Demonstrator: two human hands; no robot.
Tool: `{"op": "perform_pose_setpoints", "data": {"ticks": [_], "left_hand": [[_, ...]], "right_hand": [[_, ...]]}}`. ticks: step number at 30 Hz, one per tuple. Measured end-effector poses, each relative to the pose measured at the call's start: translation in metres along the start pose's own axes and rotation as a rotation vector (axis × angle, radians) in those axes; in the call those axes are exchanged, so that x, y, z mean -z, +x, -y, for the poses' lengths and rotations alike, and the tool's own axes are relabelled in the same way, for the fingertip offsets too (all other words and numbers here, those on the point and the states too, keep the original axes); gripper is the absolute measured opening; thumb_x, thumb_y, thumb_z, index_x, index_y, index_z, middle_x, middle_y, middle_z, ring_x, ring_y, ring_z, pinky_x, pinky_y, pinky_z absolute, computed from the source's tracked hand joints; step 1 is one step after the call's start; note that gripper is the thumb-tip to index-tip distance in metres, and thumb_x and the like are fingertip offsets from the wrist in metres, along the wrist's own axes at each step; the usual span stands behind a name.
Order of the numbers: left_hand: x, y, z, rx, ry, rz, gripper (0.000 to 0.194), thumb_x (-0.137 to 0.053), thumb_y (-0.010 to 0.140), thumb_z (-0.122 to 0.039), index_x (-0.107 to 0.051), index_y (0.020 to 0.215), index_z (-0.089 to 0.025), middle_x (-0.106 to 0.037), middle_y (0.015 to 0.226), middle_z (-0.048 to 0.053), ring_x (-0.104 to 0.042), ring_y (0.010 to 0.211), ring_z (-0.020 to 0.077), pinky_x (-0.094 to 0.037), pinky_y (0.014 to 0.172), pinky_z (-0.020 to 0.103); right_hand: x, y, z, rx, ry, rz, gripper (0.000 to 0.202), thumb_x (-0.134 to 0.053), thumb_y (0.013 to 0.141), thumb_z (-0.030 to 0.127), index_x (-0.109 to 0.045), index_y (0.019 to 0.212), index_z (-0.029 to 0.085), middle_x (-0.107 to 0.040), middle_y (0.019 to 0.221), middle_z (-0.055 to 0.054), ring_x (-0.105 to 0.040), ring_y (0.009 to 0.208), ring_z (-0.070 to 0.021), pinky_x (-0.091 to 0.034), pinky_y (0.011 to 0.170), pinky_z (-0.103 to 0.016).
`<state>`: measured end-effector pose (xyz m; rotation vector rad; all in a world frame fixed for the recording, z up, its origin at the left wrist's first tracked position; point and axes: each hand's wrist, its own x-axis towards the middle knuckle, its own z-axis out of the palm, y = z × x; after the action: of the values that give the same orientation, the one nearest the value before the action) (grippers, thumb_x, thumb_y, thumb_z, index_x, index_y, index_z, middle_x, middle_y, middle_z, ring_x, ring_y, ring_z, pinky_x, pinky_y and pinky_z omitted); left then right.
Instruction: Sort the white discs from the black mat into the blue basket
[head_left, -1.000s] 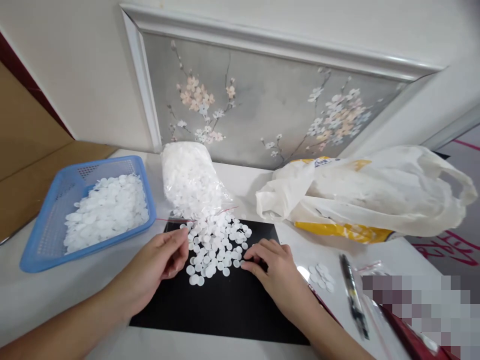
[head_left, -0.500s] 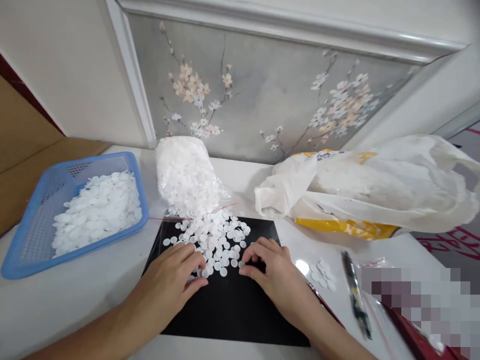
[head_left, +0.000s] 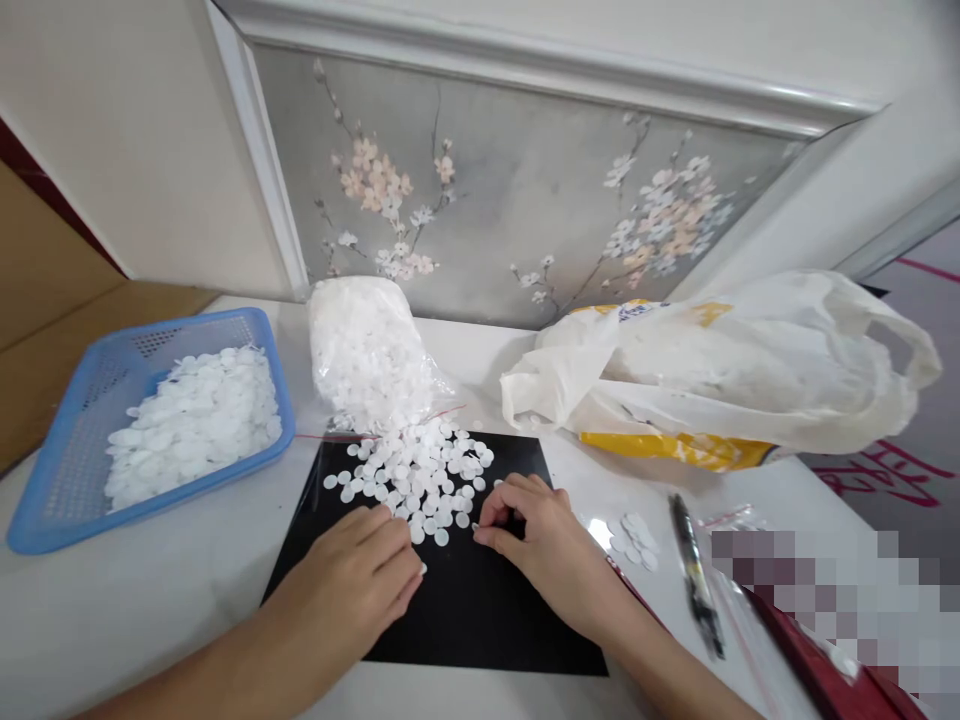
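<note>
Your left hand (head_left: 360, 570) and right hand (head_left: 536, 522) each pinch a white disc (head_left: 475, 530) over a black mat (head_left: 480, 615), where loose discs (head_left: 427, 478) lie heaped before a clear plastic bag (head_left: 367, 345).

A mosaic (head_left: 847, 610) blots out the lower right. The bottom edge cuts off both forearms (head_left: 217, 662); the left, some cardboard (head_left: 49, 270). The left hand (head_left: 360, 575) hides most of a disc (head_left: 424, 569).
</note>
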<state>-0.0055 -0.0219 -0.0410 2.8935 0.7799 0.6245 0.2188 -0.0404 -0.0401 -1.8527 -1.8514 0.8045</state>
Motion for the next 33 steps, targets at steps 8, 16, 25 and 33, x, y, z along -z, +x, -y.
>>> {"op": "perform_pose_setpoints", "data": {"ticks": [8,16,25,33], "left_hand": [[-0.008,-0.007,-0.001,0.034,-0.114,0.076,0.022,-0.053,0.090,-0.003,-0.054,0.074,-0.018,-0.053,0.073,-0.001,-0.047,0.069,0.0155,-0.035,0.061,0.028],[0.000,-0.004,0.006,0.206,-0.186,0.075,0.038,-0.081,0.063,0.001,-0.056,0.084,-0.019,-0.058,0.078,-0.004,-0.054,0.073,0.0151,-0.044,0.063,0.024],[-0.003,-0.003,0.003,0.077,-0.124,0.104,0.023,-0.076,0.074,-0.005,-0.057,0.078,-0.017,-0.056,0.076,-0.002,-0.052,0.072,0.0155,-0.042,0.062,0.026],[-0.009,-0.006,0.000,0.072,-0.132,0.096,0.017,-0.051,0.094,-0.011,-0.061,0.083,-0.020,-0.056,0.076,0.000,-0.050,0.072,0.0168,-0.037,0.064,0.029]], "right_hand": [[-0.005,-0.010,0.005,0.227,-0.032,0.054,0.019,-0.073,0.079,0.010,-0.062,0.069,0.022,-0.065,0.076,0.002,-0.057,0.081,-0.0208,-0.038,0.078,-0.037],[0.003,-0.010,-0.012,0.061,0.084,-0.174,0.023,-0.035,0.100,0.028,-0.056,0.090,0.024,-0.061,0.076,-0.001,-0.059,0.068,-0.0192,-0.043,0.061,-0.030],[-0.002,-0.008,-0.009,0.237,-0.016,-0.101,0.021,-0.058,0.087,0.005,-0.060,0.077,0.023,-0.064,0.080,0.001,-0.058,0.080,-0.0201,-0.040,0.075,-0.037],[-0.004,-0.009,-0.010,0.295,-0.050,-0.106,0.017,-0.066,0.086,0.008,-0.064,0.077,0.023,-0.067,0.079,0.002,-0.059,0.078,-0.0191,-0.039,0.073,-0.036]]}}
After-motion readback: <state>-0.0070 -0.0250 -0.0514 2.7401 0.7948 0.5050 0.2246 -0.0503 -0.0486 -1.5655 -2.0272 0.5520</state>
